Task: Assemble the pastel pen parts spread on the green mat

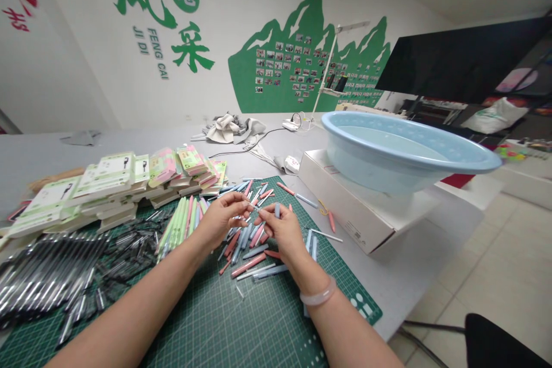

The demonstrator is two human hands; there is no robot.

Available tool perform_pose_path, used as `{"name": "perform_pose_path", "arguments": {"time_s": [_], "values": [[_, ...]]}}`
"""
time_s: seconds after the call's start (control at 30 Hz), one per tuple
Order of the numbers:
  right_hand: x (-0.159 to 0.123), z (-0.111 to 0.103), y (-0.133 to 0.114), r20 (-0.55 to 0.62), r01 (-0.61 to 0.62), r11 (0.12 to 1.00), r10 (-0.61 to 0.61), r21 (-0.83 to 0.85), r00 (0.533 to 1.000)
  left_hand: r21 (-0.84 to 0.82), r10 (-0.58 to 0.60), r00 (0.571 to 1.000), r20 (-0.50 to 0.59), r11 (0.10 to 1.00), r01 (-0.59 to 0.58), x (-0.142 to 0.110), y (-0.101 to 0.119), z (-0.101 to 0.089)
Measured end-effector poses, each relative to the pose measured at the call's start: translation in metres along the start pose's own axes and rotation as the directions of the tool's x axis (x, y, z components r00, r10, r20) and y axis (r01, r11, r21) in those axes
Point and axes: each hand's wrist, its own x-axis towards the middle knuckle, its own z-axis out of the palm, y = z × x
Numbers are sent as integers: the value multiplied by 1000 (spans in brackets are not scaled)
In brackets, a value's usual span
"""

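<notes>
Over the pile of pen parts, my left hand (pixel 226 213) is closed in a pinch on a thin, pale pen refill (pixel 253 205). My right hand (pixel 282 233) meets it from the other side, thumb and finger closed at the refill's near end. A light blue pen part (pixel 277 210) sticks up between the right fingers. Beneath both hands, red, pink and blue pen barrels (pixel 249 265) lie loose with white refills on the green cutting mat (pixel 207 310). Green pens (pixel 179 221) lie side by side to the left of my left hand.
Clear-and-black pens (pixel 47 270) lie in rows at the left, beside loose black pen parts (pixel 129 247). Stacked pen boxes (pixel 103 175) stand behind them. A blue basin (pixel 379 167) rests on a white carton (pixel 345 207) at the right. Crumpled cloths (pixel 233 128) lie farther back.
</notes>
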Motion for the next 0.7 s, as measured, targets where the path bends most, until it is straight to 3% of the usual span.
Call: {"name": "perform_pose_path", "arguments": {"time_s": [0.47,0.7], "values": [[-2,3,-4,30,-25,1000,26,-11,999,135,39,999,7,990,-40,-7,4,11],[-6,7,-10,59,21,999,-19,-34,998,-30,12,999,39,999,-11,-10,1,10]]}}
